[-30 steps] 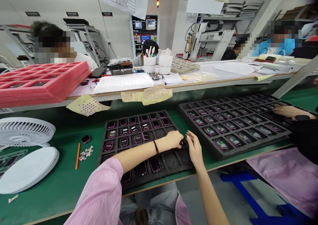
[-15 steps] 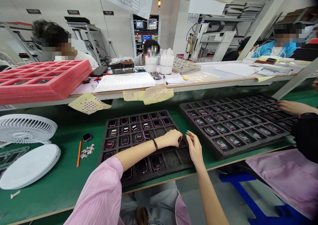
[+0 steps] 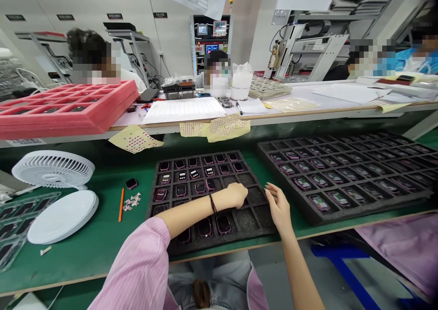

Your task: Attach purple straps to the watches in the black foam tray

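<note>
My left hand (image 3: pixel 237 195) is closed over the right part of the black foam tray (image 3: pixel 208 245), with its fingertips turned down and what they hold hidden. That tray holds purple-framed watch-like devices in its cells, such as one near the front edge (image 3: pixel 224 224). Bare cells lie beside and in front of my left hand. My right hand (image 3: pixel 278 206) is open at the tray's right edge, its fingers slightly apart and nothing visible in them.
A second foam tray (image 3: pixel 313 217) of devices lies to the right. On the left are a white fan (image 3: pixel 63 216), an orange stick (image 3: pixel 121 204), a loose device (image 3: pixel 131 183) and small white pieces (image 3: pixel 132 202). A shelf with a pink foam tray (image 3: pixel 112 107) runs behind. People sit beyond.
The camera view has shifted, so the trays appear farther right. My left hand has moved slightly left over the tray. Another person's hand at the right has left the view.
</note>
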Action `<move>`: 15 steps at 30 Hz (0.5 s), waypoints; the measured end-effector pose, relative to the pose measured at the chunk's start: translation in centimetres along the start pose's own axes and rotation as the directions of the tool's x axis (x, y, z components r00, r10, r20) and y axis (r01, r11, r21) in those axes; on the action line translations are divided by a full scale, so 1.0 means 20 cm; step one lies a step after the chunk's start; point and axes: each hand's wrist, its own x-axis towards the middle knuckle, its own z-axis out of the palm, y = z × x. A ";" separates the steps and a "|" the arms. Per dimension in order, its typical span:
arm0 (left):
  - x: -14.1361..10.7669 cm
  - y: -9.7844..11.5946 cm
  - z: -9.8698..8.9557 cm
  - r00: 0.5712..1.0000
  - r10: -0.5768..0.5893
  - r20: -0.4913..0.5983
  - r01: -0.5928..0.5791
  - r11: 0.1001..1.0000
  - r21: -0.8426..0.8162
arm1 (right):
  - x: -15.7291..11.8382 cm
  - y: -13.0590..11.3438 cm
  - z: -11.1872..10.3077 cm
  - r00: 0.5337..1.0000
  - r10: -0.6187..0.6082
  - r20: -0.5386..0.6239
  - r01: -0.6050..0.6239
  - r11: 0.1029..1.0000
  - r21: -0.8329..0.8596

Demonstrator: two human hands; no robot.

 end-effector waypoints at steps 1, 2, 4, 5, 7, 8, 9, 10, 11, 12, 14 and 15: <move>0.00 0.00 0.00 1.000 0.001 -0.003 -0.001 1.000 0.001 | 0.00 0.00 0.00 1.000 -0.002 0.004 0.002 1.000 0.002; 0.00 -0.01 0.01 1.000 0.002 -0.011 -0.002 1.000 0.002 | 0.00 0.01 0.00 1.000 -0.003 0.011 0.003 1.000 0.002; -0.01 -0.04 0.04 0.998 0.009 -0.058 -0.010 1.000 -0.017 | 0.01 0.00 0.01 1.000 -0.005 0.025 0.005 1.000 0.002; -0.03 -0.06 0.07 0.995 0.010 -0.102 -0.015 0.999 -0.046 | 0.02 0.00 0.03 0.999 -0.007 0.035 0.007 1.000 0.010; -0.05 -0.11 0.13 0.975 0.002 -0.223 -0.035 0.989 -0.147 | 0.04 -0.02 0.07 0.997 -0.023 0.076 0.019 0.998 0.057; -0.07 -0.14 0.16 0.957 -0.005 -0.289 -0.059 0.976 -0.211 | 0.05 -0.04 0.10 0.993 -0.034 0.114 0.023 0.995 0.097; -0.08 -0.17 0.20 0.937 -0.009 -0.349 -0.094 0.956 -0.277 | 0.08 -0.07 0.14 0.985 -0.045 0.164 0.022 0.990 0.143; -0.09 -0.20 0.22 0.916 -0.016 -0.401 -0.131 0.932 -0.337 | 0.10 -0.10 0.17 0.972 -0.052 0.228 0.008 0.982 0.189; -0.11 -0.23 0.24 0.893 -0.025 -0.450 -0.172 0.904 -0.391 | 0.13 -0.13 0.21 0.955 -0.047 0.294 -0.023 0.973 0.228; -0.13 -0.26 0.26 0.866 -0.040 -0.498 -0.212 0.873 -0.440 | 0.15 -0.16 0.25 0.931 -0.028 0.364 -0.073 0.963 0.260; -0.18 -0.32 0.27 0.800 -0.092 -0.593 -0.286 0.810 -0.512 | 0.20 -0.24 0.32 0.861 0.045 0.506 -0.225 0.927 0.300; -0.22 -0.36 0.28 0.760 -0.123 -0.638 -0.320 0.783 -0.533 | 0.22 -0.28 0.35 0.807 0.078 0.586 -0.312 0.898 0.310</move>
